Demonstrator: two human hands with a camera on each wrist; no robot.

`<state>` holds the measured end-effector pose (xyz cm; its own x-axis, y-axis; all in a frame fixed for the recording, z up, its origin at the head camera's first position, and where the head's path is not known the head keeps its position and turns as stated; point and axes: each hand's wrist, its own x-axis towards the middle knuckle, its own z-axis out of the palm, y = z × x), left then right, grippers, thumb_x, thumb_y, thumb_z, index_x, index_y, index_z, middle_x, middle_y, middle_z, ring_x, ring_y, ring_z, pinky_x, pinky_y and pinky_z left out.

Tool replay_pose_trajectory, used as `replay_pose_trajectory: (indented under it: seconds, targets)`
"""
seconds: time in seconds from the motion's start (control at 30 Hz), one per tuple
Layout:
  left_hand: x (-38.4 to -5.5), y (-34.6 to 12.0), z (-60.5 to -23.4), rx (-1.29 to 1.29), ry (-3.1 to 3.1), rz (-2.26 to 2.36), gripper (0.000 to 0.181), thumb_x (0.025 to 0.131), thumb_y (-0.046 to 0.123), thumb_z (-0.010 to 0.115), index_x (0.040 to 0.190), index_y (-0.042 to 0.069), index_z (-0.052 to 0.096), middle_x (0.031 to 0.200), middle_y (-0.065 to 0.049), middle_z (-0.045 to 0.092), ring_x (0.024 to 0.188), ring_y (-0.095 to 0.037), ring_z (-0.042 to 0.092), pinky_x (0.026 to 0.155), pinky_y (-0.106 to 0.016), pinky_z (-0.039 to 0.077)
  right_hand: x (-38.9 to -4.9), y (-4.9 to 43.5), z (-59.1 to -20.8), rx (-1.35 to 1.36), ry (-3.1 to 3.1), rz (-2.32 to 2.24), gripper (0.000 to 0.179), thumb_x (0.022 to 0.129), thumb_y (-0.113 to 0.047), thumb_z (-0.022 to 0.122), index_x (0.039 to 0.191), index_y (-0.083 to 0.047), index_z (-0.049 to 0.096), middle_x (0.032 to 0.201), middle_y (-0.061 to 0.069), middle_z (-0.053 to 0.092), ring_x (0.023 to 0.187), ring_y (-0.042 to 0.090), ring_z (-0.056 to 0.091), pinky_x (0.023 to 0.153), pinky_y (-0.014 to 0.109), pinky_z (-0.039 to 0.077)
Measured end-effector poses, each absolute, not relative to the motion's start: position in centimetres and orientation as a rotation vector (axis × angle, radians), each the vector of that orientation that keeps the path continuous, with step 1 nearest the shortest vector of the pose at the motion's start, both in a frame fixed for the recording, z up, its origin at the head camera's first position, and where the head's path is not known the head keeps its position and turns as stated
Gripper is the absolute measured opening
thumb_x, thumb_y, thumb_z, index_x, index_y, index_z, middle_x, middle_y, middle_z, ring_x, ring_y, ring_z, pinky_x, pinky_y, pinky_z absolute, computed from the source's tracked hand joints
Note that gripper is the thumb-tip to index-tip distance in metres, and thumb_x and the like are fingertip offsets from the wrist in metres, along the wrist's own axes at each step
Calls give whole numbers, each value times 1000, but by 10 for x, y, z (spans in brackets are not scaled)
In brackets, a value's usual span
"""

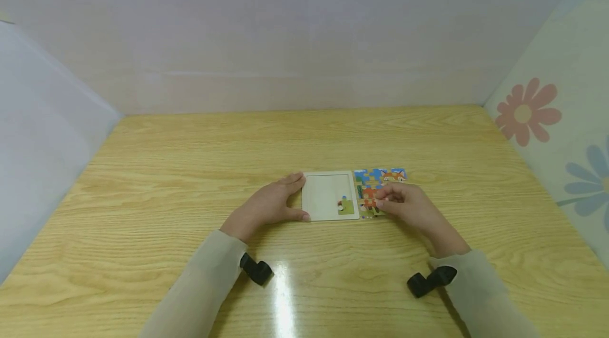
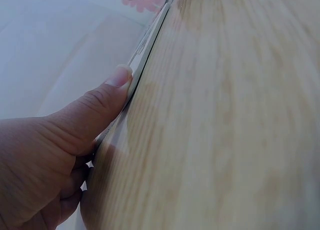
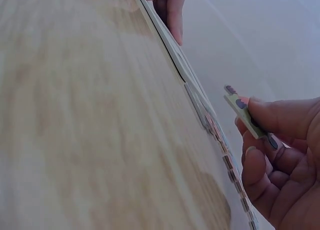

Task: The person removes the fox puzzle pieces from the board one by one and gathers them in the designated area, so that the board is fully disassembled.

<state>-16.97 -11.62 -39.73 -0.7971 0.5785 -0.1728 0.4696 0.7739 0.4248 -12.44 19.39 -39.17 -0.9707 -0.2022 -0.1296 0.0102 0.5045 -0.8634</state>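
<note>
A shallow, pale puzzle tray point(image 1: 325, 190) lies on the table in the head view. One green puzzle piece point(image 1: 349, 208) sits in its near right corner. My left hand point(image 1: 268, 203) holds the tray by its left side, thumb at the near corner and fingers toward the far one. In the right wrist view, my right hand point(image 3: 287, 155) pinches a green and dark puzzle piece point(image 3: 243, 111) between thumb and fingers, raised above the other pieces. Several loose puzzle pieces point(image 1: 376, 175) with a fox picture lie right of the tray, partly hidden by my right hand.
The wooden table point(image 1: 200, 153) surrounds the tray. Pale sheets point(image 1: 304, 36) stand behind and at both sides, the right one printed with flowers point(image 1: 523, 113). Each wrist wears a black camera mount point(image 1: 257, 270).
</note>
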Motion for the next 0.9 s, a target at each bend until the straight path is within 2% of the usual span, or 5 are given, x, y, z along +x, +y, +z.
replay_pose_trajectory:
  seconds: [0.43,0.7,0.9]
  targets:
    - [-170,-115,-396,823,2676,507,95,75,54,68,146,7,26,153,-6,22,138,-28,24,111,-42,26,-122,204,-390,-41,2581,-1378,19,88,-15,63,99,0,64,83,4,66,66,10,49,55,22,43]
    - [-169,-115,-395,814,2675,523,95,75,54,69,146,7,27,153,-6,22,139,-28,24,111,-42,26,-121,205,-391,-63,2693,-1221,13,88,-17,64,95,-7,67,77,4,57,70,17,45,62,27,40]
    - [-169,-115,-395,806,2672,529,95,74,54,69,146,7,27,153,-5,22,138,-28,24,111,-42,26,-120,203,-390,-61,2802,-1078,21,87,-22,66,100,-6,63,79,4,57,71,17,49,62,29,41]
